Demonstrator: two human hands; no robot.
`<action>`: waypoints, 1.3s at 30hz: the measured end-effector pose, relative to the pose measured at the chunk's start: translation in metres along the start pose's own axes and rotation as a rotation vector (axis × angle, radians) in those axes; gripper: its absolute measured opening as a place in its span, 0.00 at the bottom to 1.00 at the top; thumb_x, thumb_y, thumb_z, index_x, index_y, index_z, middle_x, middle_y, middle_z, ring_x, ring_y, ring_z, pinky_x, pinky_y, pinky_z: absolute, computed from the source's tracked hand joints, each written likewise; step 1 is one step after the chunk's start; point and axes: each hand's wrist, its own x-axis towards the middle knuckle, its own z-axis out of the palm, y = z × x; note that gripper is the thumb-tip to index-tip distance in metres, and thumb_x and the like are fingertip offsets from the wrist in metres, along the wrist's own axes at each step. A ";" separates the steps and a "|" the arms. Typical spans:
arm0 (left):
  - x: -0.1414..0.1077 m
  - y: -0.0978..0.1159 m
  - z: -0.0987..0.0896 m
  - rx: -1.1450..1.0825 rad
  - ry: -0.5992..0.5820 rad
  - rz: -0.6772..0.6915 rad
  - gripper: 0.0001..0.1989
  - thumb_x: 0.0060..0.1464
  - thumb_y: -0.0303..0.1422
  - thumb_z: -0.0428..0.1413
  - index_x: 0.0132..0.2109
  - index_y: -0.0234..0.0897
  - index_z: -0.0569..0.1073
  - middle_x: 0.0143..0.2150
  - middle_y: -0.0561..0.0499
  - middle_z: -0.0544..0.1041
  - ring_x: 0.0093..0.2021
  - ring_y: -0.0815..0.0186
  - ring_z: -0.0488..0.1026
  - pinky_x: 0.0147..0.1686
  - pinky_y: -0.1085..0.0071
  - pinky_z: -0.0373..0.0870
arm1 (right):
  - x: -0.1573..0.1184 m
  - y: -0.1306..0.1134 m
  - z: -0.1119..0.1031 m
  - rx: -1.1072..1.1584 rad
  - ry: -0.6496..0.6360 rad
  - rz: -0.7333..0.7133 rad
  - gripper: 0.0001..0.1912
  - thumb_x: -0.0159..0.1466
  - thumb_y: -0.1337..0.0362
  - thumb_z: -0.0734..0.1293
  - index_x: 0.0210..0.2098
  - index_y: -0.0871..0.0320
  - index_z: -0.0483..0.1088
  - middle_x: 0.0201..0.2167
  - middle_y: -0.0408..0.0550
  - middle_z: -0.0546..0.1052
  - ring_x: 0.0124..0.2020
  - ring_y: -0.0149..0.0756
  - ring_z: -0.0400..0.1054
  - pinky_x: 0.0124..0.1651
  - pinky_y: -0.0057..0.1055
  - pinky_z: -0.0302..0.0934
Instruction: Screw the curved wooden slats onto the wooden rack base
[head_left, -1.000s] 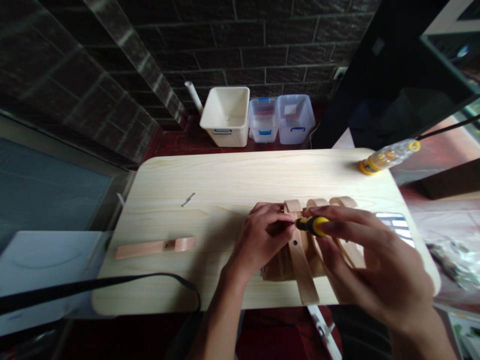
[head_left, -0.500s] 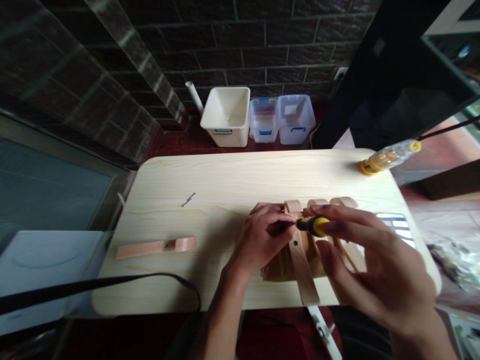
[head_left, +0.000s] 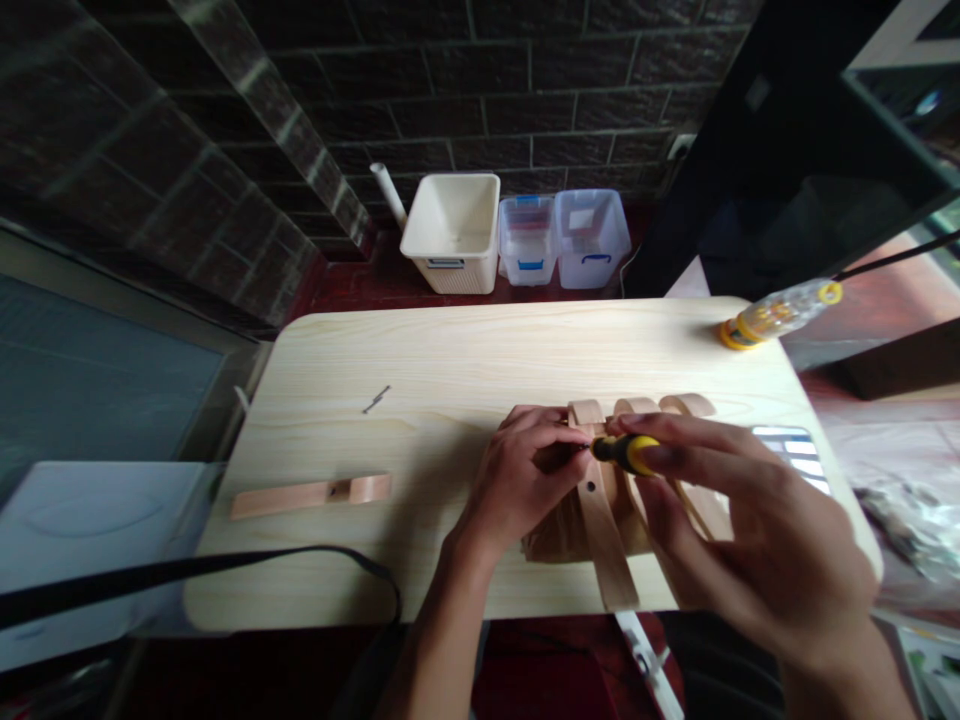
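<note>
My right hand grips the yellow and black handle of a small screwdriver between thumb and fingers. The tool points left, its tip at the fingertips of my left hand. That hand is closed in a pinch around the tip; whatever small piece is between the fingers is hidden. Beneath both hands lies a wooden assembly with curved-ended strips; the nearest strip has a dark hole and reaches toward the table's front edge. My right hand covers part of the other strips.
A loose wooden piece and two thin dark screws lie on the left of the table. A clear bottle-shaped container with a yellow base stands at the back right corner. Beyond the table are a cream bin and two clear boxes.
My right thumb has moved slightly up toward the screwdriver handle, and that hand has shifted a little. My left hand and the wooden pieces stay in place.
</note>
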 end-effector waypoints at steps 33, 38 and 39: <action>-0.001 -0.001 0.002 0.000 0.022 0.009 0.05 0.63 0.30 0.68 0.44 0.45 0.87 0.48 0.48 0.89 0.54 0.56 0.83 0.57 0.57 0.80 | 0.001 0.002 -0.004 -0.044 -0.009 -0.005 0.32 0.68 0.80 0.74 0.66 0.48 0.74 0.65 0.47 0.81 0.64 0.39 0.80 0.72 0.37 0.73; 0.000 0.000 0.001 0.011 0.006 0.013 0.05 0.63 0.30 0.68 0.44 0.45 0.87 0.49 0.49 0.89 0.54 0.56 0.83 0.58 0.56 0.79 | 0.001 0.002 -0.004 -0.060 -0.031 -0.034 0.31 0.68 0.80 0.74 0.66 0.51 0.74 0.67 0.49 0.80 0.65 0.40 0.79 0.71 0.36 0.74; 0.000 -0.001 0.001 0.012 0.007 0.010 0.05 0.63 0.30 0.68 0.44 0.45 0.87 0.49 0.49 0.89 0.53 0.56 0.83 0.58 0.56 0.79 | 0.001 0.002 -0.004 -0.052 -0.026 -0.027 0.31 0.68 0.80 0.74 0.66 0.51 0.74 0.66 0.49 0.80 0.65 0.40 0.80 0.70 0.35 0.75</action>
